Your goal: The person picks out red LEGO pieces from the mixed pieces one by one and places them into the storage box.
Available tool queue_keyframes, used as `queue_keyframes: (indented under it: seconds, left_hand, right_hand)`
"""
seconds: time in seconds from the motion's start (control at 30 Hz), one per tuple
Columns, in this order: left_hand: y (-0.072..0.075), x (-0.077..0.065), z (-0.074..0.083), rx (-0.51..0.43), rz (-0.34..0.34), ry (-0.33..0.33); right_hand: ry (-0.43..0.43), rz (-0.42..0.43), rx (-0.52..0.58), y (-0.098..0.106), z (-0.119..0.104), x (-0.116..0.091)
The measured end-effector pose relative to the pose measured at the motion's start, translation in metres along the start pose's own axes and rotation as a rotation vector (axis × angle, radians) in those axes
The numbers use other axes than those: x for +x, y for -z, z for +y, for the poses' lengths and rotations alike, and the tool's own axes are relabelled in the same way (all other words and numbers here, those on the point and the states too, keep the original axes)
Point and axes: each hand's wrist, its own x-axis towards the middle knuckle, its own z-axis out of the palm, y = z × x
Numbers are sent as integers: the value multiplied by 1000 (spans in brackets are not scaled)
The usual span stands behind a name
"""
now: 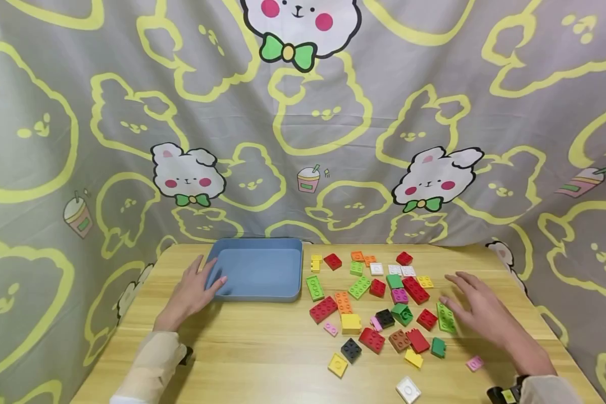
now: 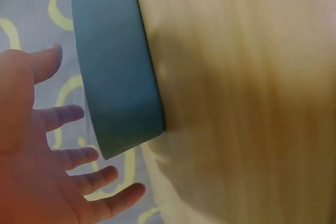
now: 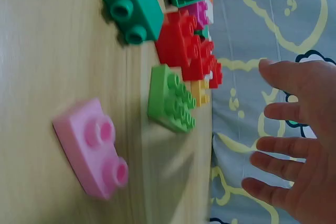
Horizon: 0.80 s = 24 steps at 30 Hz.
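Note:
At the left end of a blue tray [image 1: 262,296], my left hand [image 1: 192,287] spreads its fingers over the near-left rim and holds nothing. The left wrist view shows the tray's outer wall [image 2: 113,66] beside the spread fingers. My right hand [image 1: 482,308] hovers at the right edge of scattered toy building blocks, fingers extended and apart, holding nothing. Nearest to it lies a light green block [image 1: 446,317]. A pink block [image 1: 475,363] sits nearer the front, and in the right wrist view that pink block [image 3: 89,148] appears large, close to a dark green block [image 3: 135,9].
Several other blocks lie right of the tray, among them a red block [image 1: 416,290], a yellow block [image 1: 350,324], a black block [image 1: 351,350] and a white block [image 1: 408,389]. A patterned grey curtain [image 1: 333,129] hangs behind the wooden table [image 1: 262,353].

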Motion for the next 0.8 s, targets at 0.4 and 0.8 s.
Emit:
queue_keyframes:
  seconds: [0.4,0.8]
  left_hand:
    - [-17,-2,-2,-53,96,19]
    - [-14,-7,0,-176,88,121]
  right_hand:
    - [-20,1,0,-35,-17,2]
    - [-32,-27,25,-38,-25,-1]
